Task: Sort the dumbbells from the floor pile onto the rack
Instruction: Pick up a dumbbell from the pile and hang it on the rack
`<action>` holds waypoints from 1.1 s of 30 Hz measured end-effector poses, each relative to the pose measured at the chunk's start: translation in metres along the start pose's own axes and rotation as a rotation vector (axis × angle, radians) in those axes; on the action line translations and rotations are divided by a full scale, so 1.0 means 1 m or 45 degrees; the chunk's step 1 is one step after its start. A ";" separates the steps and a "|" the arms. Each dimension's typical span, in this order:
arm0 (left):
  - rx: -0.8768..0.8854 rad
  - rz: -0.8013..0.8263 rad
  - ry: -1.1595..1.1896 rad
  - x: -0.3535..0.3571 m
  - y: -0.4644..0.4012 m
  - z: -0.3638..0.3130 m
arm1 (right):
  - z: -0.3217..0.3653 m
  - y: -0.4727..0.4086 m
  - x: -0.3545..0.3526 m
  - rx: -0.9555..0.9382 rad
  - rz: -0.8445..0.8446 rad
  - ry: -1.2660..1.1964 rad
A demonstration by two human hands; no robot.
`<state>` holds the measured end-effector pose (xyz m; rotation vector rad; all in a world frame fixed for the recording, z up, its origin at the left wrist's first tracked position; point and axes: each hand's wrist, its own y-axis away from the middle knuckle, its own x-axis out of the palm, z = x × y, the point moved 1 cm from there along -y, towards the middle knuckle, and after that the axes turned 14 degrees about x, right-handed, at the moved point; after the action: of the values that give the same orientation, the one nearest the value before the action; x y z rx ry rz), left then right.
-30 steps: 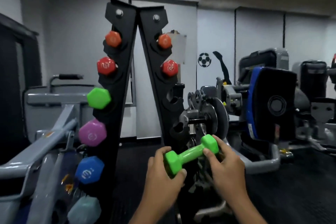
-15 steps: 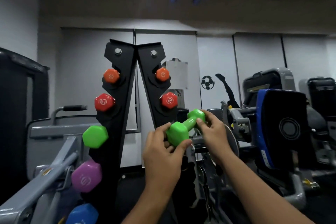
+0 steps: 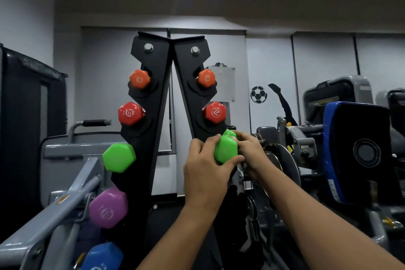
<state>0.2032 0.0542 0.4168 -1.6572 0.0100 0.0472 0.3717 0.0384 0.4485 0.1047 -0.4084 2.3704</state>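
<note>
A black A-frame rack stands in front of me. Its left side carries an orange, a red, a green, a purple and a blue dumbbell. Its right side carries an orange and a red dumbbell. Just below that red one, both hands hold a green dumbbell against the right side of the rack. My left hand grips its near head. My right hand grips its far end, which is mostly hidden.
A grey weight machine frame slants across the lower left. To the right stand a plate-loaded machine and a blue-edged black pad. A white wall with a football sticker lies behind.
Both hands have lifted the green dumbbell from waist height up to the rack's right side, below the red dumbbell. The dumbbell has turned end-on towards me.
</note>
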 end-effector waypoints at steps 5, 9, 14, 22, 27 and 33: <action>0.119 0.043 -0.062 0.006 0.002 0.003 | 0.001 0.004 0.013 0.183 0.104 0.076; 0.225 0.125 -0.117 0.005 0.005 0.009 | 0.000 0.009 0.012 0.258 0.181 0.127; 0.258 0.236 -0.037 -0.003 0.009 0.018 | -0.004 0.009 0.002 0.071 0.284 0.207; 0.314 0.383 -0.171 -0.043 0.017 0.017 | 0.018 0.044 -0.017 -0.153 -0.020 0.433; 0.293 0.511 -0.175 -0.068 0.039 0.005 | 0.018 0.118 -0.021 -0.516 -0.362 0.814; 0.274 0.557 -0.137 -0.096 0.094 -0.011 | -0.032 0.205 -0.013 -0.790 -0.377 0.906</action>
<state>0.1046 0.0329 0.3282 -1.4100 0.2865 0.4526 0.2449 -0.1011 0.3620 -0.8720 -0.6851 1.7425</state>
